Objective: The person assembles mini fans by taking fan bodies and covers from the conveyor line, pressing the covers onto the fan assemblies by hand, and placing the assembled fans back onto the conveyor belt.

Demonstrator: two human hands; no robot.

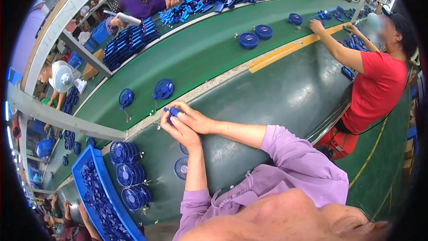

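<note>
Close together over the table's far edge, my left hand (179, 133) and my right hand (195, 117) are both closed around a small blue plastic part (172, 114). My fingers hide much of the part, so its exact kind is unclear. Partly behind my left forearm, round blue fan heads (181, 168) lie on the dark green table (240, 107). Just beyond my hands, two blue fan heads (164, 89) with small dangling wires rest on the green conveyor belt (196, 58).
Stacked blue fan heads (127, 175) stand left of me, beside a blue bin (79, 169) of small blue parts. A grey metal frame bar (67, 111) crosses at left. A co-worker in red (379, 80) works at right; another in a purple apron (140, 0) sits across the belt.
</note>
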